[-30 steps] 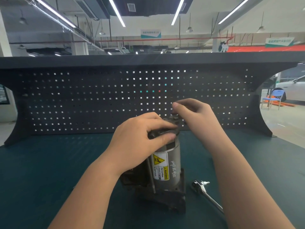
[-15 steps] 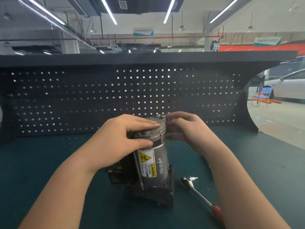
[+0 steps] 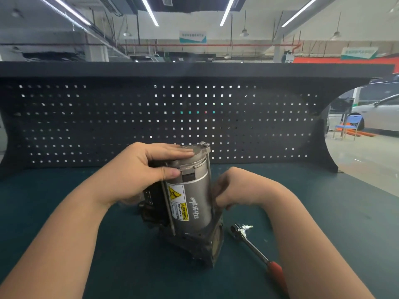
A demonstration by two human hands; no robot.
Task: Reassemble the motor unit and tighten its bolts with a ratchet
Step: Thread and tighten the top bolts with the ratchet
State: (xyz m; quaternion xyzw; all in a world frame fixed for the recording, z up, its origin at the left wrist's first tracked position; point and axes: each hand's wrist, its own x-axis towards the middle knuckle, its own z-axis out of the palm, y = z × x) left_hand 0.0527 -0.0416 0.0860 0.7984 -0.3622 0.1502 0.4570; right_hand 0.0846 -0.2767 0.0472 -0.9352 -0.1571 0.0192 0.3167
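The motor unit (image 3: 191, 201) stands upright on the green mat, a grey cylinder with a yellow warning label on a dark base block. A long bolt (image 3: 168, 208) runs down its left side. My left hand (image 3: 138, 173) grips the top cap, fingers flat over the top and thumb against the side. My right hand (image 3: 235, 188) is lower, on the cylinder's right side, fingers curled against it; what they touch is hidden. A ratchet (image 3: 257, 249) with a red handle lies on the mat right of the base.
A dark pegboard (image 3: 151, 117) stands upright along the back of the green bench mat (image 3: 64, 212). Beyond the bench's right end lie a workshop floor, a blue chair (image 3: 347, 126) and a white car (image 3: 375, 113).
My right hand has dropped from the top cap to the cylinder's lower right side. My left hand stays on the top. The motor now leans slightly left.
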